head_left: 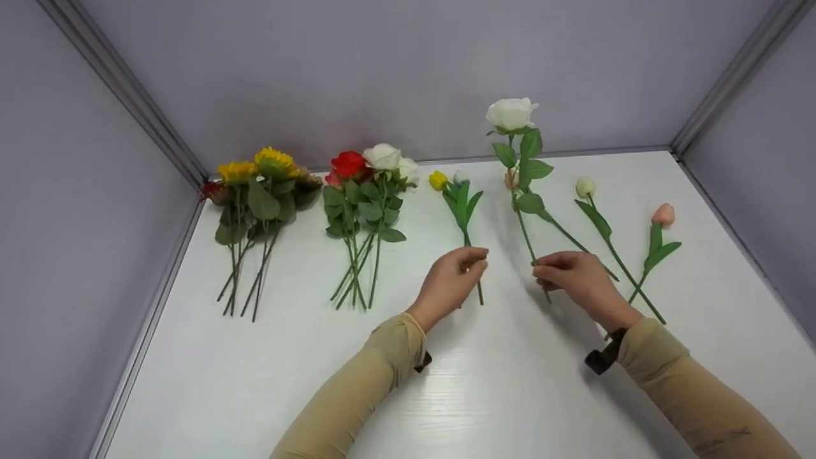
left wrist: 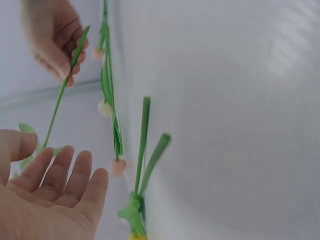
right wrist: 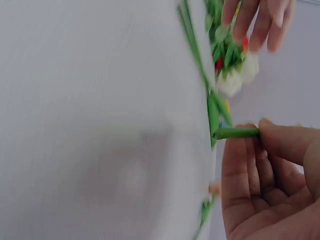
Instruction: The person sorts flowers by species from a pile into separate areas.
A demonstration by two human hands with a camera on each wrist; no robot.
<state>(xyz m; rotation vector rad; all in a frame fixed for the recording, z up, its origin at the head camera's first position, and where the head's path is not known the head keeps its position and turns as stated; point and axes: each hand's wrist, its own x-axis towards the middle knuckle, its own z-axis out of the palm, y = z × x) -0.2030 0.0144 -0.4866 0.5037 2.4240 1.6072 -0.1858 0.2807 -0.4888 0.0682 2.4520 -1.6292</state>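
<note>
Flower in hand: a long-stemmed artificial white rose with green leaves point(head_left: 511, 115) stands nearly upright above the desk, its bloom high in front of the back wall and its stem running down to the right hand.
Right hand: the right hand point(head_left: 577, 275) pinches the lower end of this stem between thumb and curled fingers point(right wrist: 280, 142); the right wrist view shows the green stem end caught under the thumb.
Left hand: the left hand point(head_left: 451, 278) hovers over the stem of a small yellow bud with narrow green leaves point(head_left: 438, 180); in the left wrist view its fingers point(left wrist: 70, 172) are straight and spread and they hold nothing.
How to do it well: in my judgement the pinch should stay low on the stem and firm, because the heavy bloom on top can tip the rose sideways; the leaves should be kept away from the flowers lying near.
Flowers near: a cream tulip bud on a long stem point(head_left: 585, 187) and a peach tulip bud with green leaves point(head_left: 663, 215) lie on the desk just right of the right hand.
Flowers further: a bunch of red and white roses point(head_left: 366, 191) and a bunch of yellow sunflowers point(head_left: 258, 191) lie at the left, well apart from the hands.
Surface: a smooth white desk point(head_left: 510, 395), a little glossy.
Room: plain grey walls point(head_left: 382, 64) with metal corner strips close the desk on three sides.
</note>
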